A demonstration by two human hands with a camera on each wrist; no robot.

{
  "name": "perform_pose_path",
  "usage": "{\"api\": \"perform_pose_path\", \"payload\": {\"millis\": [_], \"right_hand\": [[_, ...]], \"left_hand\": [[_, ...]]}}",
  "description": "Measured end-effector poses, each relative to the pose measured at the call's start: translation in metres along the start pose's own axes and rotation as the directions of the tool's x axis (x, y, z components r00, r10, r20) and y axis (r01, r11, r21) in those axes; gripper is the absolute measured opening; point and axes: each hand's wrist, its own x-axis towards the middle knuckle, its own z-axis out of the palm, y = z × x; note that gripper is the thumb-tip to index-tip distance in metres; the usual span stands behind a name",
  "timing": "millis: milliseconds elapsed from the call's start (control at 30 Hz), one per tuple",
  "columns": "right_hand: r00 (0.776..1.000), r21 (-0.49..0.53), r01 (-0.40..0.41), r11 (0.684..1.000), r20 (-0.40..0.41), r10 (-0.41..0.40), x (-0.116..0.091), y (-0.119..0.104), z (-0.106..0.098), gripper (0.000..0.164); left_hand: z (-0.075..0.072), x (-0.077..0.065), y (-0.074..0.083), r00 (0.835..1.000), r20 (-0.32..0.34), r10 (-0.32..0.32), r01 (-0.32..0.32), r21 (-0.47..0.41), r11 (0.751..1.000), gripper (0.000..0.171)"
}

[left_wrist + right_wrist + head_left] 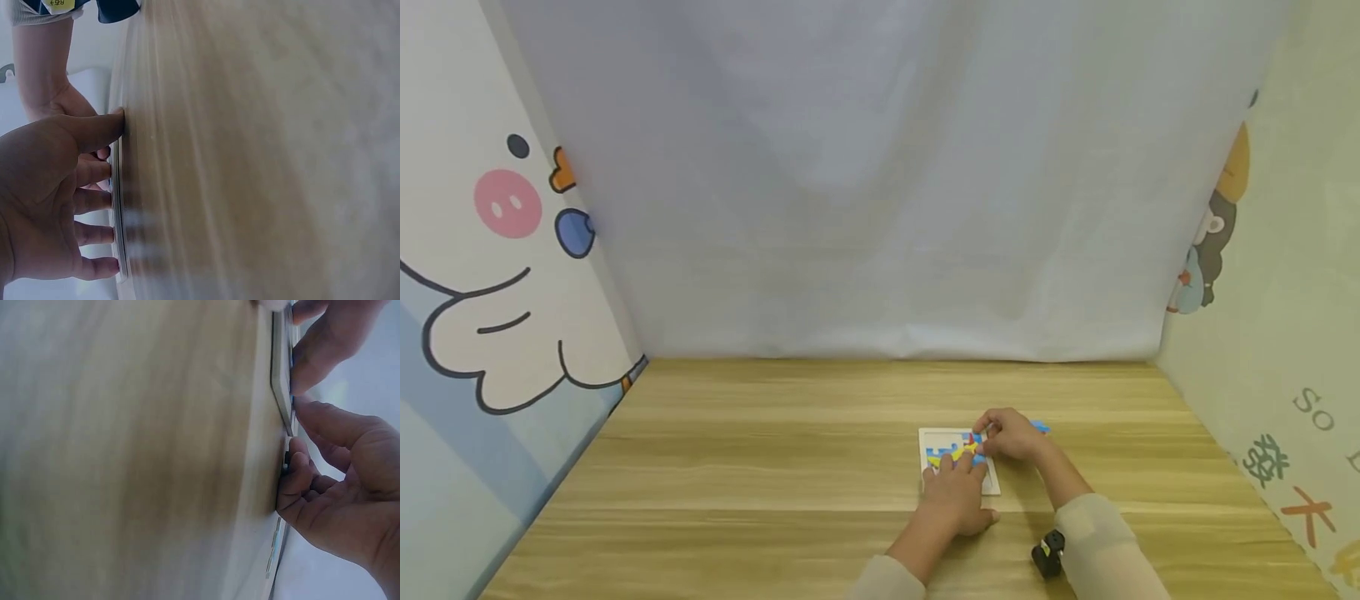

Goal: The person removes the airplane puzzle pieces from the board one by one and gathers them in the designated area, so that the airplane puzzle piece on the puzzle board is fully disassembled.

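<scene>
A small jigsaw puzzle in a white frame point(931, 434) lies on the wooden table, with blue, yellow and red pieces in it. My left hand point(955, 498) rests on its near side, fingers spread and fairly straight; in the left wrist view the fingertips point(107, 234) press along the frame. At the puzzle's upper right corner is my right hand point(1013, 435), its thumb and index fingertip over the pieces there. The right wrist view shows this thumb point(325, 419) at the frame's edge, the other fingers curled; I cannot tell whether a piece is pinched.
Something flat and blue point(1040, 426) lies just beyond the right hand, partly hidden by it. A small black device point(1048, 554) sits beside the right sleeve. A pale curtain point(880, 208) hangs at the table's back edge, and printed walls stand on both sides.
</scene>
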Motion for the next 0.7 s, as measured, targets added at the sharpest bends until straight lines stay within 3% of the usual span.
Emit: {"api": "perform_pose_path", "payload": {"millis": [200, 433, 700], "right_hand": [[0.998, -0.017, 0.058, 0.998, 0.036, -0.057, -0.001, 0.001, -0.003, 0.021], [0.999, -0.059, -0.05, 0.997, 0.008, 0.05, -0.001, -0.006, 0.0, 0.022], [0.998, -0.094, -0.052, 0.994, 0.033, 0.056, 0.001, -0.009, 0.001, 0.024]], "left_hand": [[0.0, 0.001, 0.0, 1.0, 0.008, -0.002, 0.002, -0.022, 1.0, 0.072], [0.002, 0.003, 0.001, 1.0, -0.005, -0.003, 0.003, 0.007, 1.0, 0.072], [0.001, 0.002, 0.0, 1.0, -0.004, -0.006, 0.006, 0.01, 1.0, 0.072]]}}
